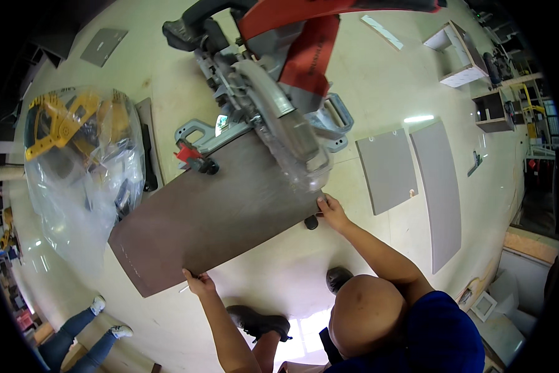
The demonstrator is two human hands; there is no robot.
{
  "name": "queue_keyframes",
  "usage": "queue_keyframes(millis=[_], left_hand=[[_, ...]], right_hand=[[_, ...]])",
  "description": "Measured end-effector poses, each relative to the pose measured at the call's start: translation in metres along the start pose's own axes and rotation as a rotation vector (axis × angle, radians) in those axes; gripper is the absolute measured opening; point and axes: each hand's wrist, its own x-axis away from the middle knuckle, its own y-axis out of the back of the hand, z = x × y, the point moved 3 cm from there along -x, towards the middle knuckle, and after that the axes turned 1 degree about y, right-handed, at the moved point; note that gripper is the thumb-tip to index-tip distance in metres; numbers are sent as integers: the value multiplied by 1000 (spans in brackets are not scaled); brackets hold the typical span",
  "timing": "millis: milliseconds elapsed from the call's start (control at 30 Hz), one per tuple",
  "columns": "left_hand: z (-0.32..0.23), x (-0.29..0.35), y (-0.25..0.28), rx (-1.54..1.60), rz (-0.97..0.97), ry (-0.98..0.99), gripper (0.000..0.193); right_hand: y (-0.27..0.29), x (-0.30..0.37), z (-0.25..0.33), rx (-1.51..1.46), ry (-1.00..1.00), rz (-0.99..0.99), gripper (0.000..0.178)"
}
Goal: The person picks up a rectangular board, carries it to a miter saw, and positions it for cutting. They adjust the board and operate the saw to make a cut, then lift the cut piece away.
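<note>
A long dark brown board (198, 217) lies slanted across the base of a red and grey mitre saw (282, 105), its far part under the saw head and clear guard. My left hand (200, 283) grips the board's near edge towards its left end, thumb on top. A thin pale stick-like thing (183, 288) shows beside those fingers; I cannot make out its kind. At the board's near right corner, my right hand (333, 214) is closed on the edge. Left of the saw head, a red and black clamp-like part (195, 158) stands at the board's far edge.
A yellow machine (74, 124) under clear plastic stands at the left. Two grey panels (388, 171) (440, 193) lie on the floor to the right. Small cabinets (460, 53) are at the far right. Another person's legs (83, 332) show at the lower left.
</note>
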Motion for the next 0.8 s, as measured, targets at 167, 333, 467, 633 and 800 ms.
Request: queue_keyframes(millis=[167,333,467,633,800], left_hand=[[-3,7,0,-21,10,23,34],[-5,-12,16,-11,58,14,35],[-2,-9,11,-2,54,47,35],[-7,0,12,-37,34,42,30],[-5,7,0,-58,-42,75,25]], right_hand=[[1,3,1,-2,5,65,38],[2,-5,-6,70,-2,59,36],[15,-5,2,228,132,13,37],[8,12,33,353,362,9,52],[7,13,44,407,304,32,64]])
